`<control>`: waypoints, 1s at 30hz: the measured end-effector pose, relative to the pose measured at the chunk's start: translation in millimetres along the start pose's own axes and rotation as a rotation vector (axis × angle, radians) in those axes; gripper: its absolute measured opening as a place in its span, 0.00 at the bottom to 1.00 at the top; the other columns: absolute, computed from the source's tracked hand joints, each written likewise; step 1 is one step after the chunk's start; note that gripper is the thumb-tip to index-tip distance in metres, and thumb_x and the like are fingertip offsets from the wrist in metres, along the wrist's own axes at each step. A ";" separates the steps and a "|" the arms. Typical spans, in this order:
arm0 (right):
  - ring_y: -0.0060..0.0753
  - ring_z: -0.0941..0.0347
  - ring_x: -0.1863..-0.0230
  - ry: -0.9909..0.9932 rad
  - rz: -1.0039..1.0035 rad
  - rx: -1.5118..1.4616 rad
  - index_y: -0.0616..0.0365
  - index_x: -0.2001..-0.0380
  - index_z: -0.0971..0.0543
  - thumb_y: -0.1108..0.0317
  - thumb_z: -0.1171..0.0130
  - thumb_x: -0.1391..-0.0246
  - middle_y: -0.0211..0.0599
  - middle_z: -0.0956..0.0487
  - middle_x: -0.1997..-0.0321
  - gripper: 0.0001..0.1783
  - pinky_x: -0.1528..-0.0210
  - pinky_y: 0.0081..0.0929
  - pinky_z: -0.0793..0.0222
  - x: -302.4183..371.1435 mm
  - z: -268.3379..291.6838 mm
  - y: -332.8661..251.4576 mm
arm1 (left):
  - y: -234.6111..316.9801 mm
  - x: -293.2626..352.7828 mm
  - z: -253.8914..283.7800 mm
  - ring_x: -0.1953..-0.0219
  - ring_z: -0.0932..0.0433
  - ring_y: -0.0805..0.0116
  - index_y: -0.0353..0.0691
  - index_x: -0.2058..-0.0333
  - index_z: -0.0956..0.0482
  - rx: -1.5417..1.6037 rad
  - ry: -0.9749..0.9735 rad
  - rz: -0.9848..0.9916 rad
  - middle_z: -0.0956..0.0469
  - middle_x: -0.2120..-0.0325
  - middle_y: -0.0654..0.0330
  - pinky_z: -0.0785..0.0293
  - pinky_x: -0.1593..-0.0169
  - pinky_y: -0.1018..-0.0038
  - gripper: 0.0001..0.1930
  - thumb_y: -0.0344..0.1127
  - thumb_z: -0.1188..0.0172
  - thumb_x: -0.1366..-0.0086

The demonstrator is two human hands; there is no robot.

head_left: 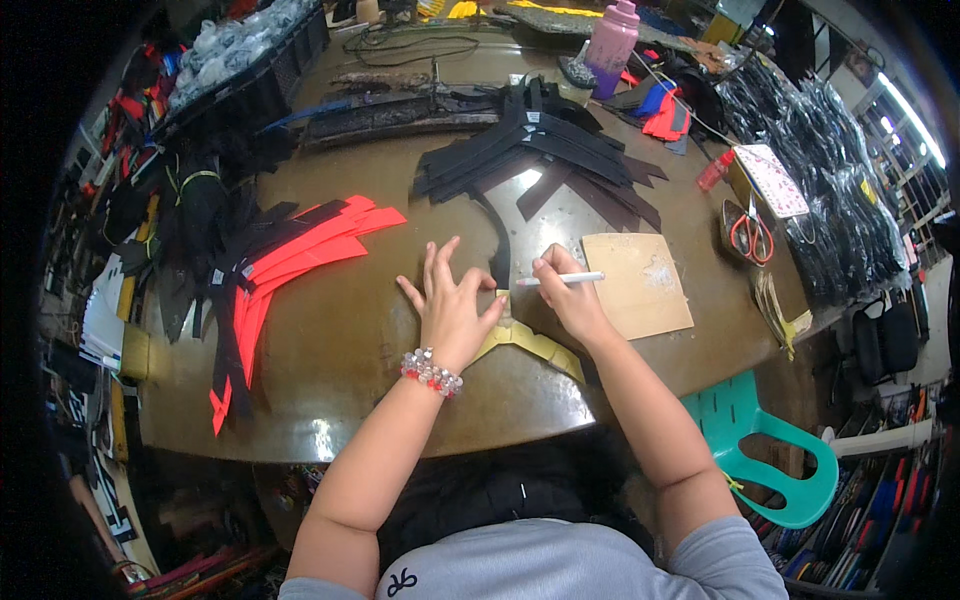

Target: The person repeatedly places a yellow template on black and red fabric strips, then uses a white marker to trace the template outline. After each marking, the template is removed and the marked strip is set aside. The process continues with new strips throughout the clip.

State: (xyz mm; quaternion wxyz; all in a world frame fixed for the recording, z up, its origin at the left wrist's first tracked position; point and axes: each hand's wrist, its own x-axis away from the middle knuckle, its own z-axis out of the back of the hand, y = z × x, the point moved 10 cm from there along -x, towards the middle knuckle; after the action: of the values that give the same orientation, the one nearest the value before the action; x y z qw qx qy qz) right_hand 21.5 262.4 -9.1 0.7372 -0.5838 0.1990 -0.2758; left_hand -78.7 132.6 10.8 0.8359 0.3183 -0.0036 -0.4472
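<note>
A yellow Y-shaped template (543,350) lies flat near the table's front, over a curved black strip (497,235) that runs out beyond its top. My left hand (452,305) has thumb and index finger closed together on the template's narrow upper stem; its other fingers are spread. To the right of the stem, my right hand (572,300) grips a slim white pen (565,279). Its writing tip points left toward the strip; whether it touches is too small to tell. A tan board (637,290) lies beside my right hand.
Fanned black pieces (530,140) lie ahead, and red and black pieces (300,250) to the left. At the right are scissors (750,238) in a holder, a small red bottle (715,170) and plastic-wrapped bundles (840,190). A pink-purple bottle (611,50) stands far back; a green chair (765,450) is lower right.
</note>
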 end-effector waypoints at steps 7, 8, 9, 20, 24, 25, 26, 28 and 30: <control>0.15 0.31 0.77 0.004 0.156 0.065 0.60 0.78 0.29 0.69 0.36 0.49 0.33 0.22 0.79 0.12 0.77 0.20 0.37 -6.3 -2.1 6.4 | 11.1 -3.2 4.3 0.28 0.59 0.48 0.54 0.63 0.16 -0.061 0.023 -0.086 0.52 0.31 0.59 0.69 0.36 0.28 0.11 0.41 0.32 0.47; 0.15 0.31 0.77 -0.004 0.131 0.080 0.60 0.78 0.29 0.69 0.36 0.49 0.33 0.22 0.79 0.12 0.77 0.20 0.37 -5.1 -1.7 7.8 | 13.0 -2.6 4.7 0.28 0.59 0.48 0.55 0.62 0.15 -0.058 0.030 -0.098 0.53 0.30 0.59 0.69 0.36 0.28 0.12 0.41 0.32 0.47; 0.15 0.31 0.77 -0.043 0.179 0.058 0.60 0.78 0.29 0.69 0.36 0.49 0.33 0.22 0.78 0.12 0.77 0.19 0.36 -3.9 -4.9 1.1 | 10.8 -2.2 1.2 0.28 0.60 0.48 0.55 0.63 0.15 -0.066 0.001 -0.068 0.54 0.30 0.59 0.69 0.36 0.28 0.11 0.41 0.32 0.47; 0.32 0.22 0.71 -0.076 0.163 0.267 0.60 0.63 0.22 0.59 0.41 0.43 0.38 0.18 0.71 0.14 0.68 0.27 0.29 3.4 -21.1 -8.4 | 19.9 12.5 15.5 0.38 0.36 0.49 0.40 0.54 0.23 0.144 -0.122 -0.003 0.36 0.40 0.47 0.40 0.35 0.56 0.16 0.35 0.39 0.40; 0.22 0.26 0.75 -0.163 0.124 0.099 0.61 0.66 0.20 0.62 0.35 0.47 0.36 0.20 0.76 0.13 0.72 0.24 0.31 9.7 -15.0 -18.3 | 88.1 65.5 -4.1 0.49 0.27 0.51 0.28 0.59 0.24 -0.331 -0.198 -0.553 0.26 0.52 0.44 0.32 0.42 0.68 0.14 0.35 0.46 0.35; 0.20 0.27 0.76 -0.096 0.176 0.168 0.61 0.67 0.20 0.63 0.34 0.48 0.35 0.20 0.77 0.12 0.73 0.23 0.32 17.0 -0.9 -26.4 | 92.9 71.0 -10.2 0.50 0.27 0.51 0.26 0.60 0.23 -0.421 -0.195 -0.597 0.25 0.55 0.44 0.32 0.42 0.67 0.15 0.36 0.47 0.35; 0.18 0.28 0.77 -0.051 0.256 0.217 0.62 0.68 0.20 0.64 0.34 0.49 0.33 0.21 0.77 0.11 0.74 0.21 0.33 27.0 11.8 -36.2 | 97.3 74.3 -17.3 0.50 0.27 0.51 0.24 0.62 0.23 -0.511 -0.188 -0.640 0.23 0.57 0.43 0.32 0.42 0.66 0.16 0.36 0.48 0.34; 0.16 0.30 0.79 0.002 0.247 0.266 0.63 0.70 0.20 0.67 0.36 0.50 0.32 0.22 0.79 0.09 0.76 0.19 0.35 54.8 41.0 -34.4 | 95.9 71.9 -34.5 0.52 0.26 0.52 0.26 0.63 0.21 -0.559 -0.258 -0.582 0.22 0.61 0.43 0.32 0.42 0.66 0.17 0.39 0.47 0.34; 0.16 0.31 0.79 0.038 0.132 0.174 0.64 0.73 0.21 0.70 0.39 0.51 0.33 0.22 0.79 0.07 0.76 0.18 0.36 86.2 59.5 -10.4 | 98.0 67.3 -44.4 0.54 0.25 0.53 0.27 0.66 0.18 -0.605 -0.256 -0.540 0.21 0.65 0.42 0.32 0.44 0.65 0.22 0.45 0.47 0.34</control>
State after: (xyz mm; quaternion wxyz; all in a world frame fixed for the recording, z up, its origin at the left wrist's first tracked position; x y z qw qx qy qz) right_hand 122.5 250.3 17.7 0.7977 -0.4980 0.2262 -0.2540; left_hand 47.7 144.6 9.1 0.7375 -0.0100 0.1078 -0.6667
